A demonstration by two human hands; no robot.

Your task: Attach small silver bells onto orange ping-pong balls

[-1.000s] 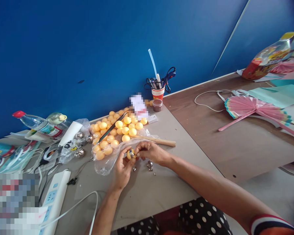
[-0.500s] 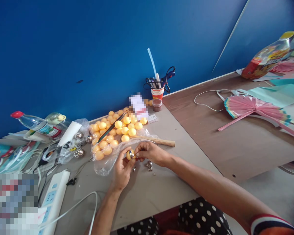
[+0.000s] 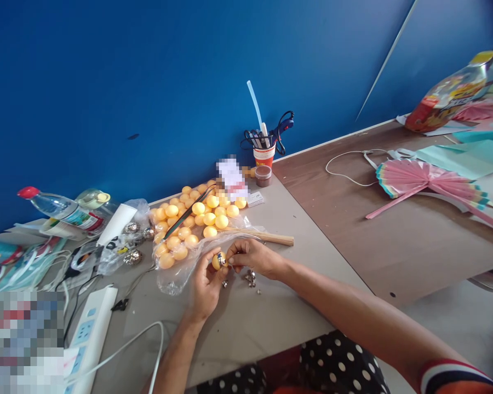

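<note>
An orange ping-pong ball with dark blue and silvery decoration on it is held between the fingers and thumb of my left hand. My right hand is closed in a pinch at the ball's right side; whatever is between its fingertips is too small to make out. Below my right hand lies a small heap of shiny silvery pieces. One more silvery bit sits under the ball. Just behind my hands, many more orange ping-pong balls fill a clear plastic bag.
A wooden stick and dark tweezers lie on the bag. At the back stands a paper cup of tools. Leftward are a power strip, a plastic bottle and silvery balls. A pink paper fan lies right.
The ball has turned slightly in my left hand, and my right fingertips have shifted a little. Everything else on the table stays as it was.
</note>
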